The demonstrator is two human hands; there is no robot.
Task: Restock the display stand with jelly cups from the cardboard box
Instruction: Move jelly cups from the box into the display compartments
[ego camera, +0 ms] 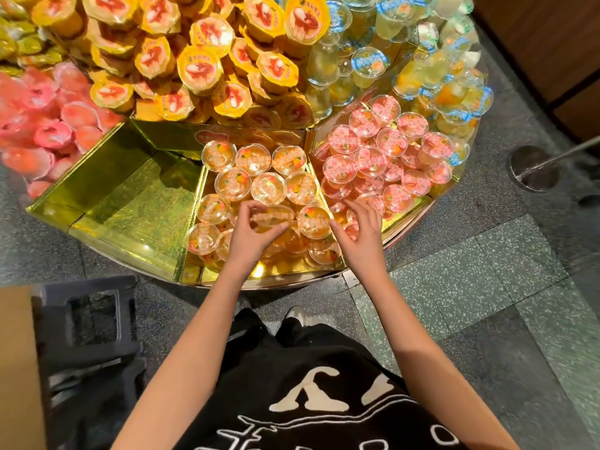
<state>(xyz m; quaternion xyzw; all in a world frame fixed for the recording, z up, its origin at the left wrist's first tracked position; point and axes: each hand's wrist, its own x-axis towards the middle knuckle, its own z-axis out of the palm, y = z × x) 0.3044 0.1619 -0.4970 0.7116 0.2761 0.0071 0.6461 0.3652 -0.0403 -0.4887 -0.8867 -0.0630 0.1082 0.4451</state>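
The round display stand [136, 248] has gold-lined wedge compartments. The middle compartment holds several clear orange jelly cups [268, 187]. My left hand [251, 233] grips one orange jelly cup [272, 217] between thumb and fingers, low over that pile. My right hand [360, 233] hovers at the gold divider between the orange cups and the pink jelly cups [370, 160], fingers loosely curled, holding nothing that I can see. An edge of the cardboard box [16, 368] shows at the lower left.
A bare gold compartment [130, 203] lies left of the orange cups. Higher tiers hold yellow-lidded cups [201, 68], pale blue-lidded cups [370, 63] and pink wrapped ones [48, 125]. A dark plastic stool [91, 323] stands on the floor by the box. A stanchion base [532, 168] sits at right.
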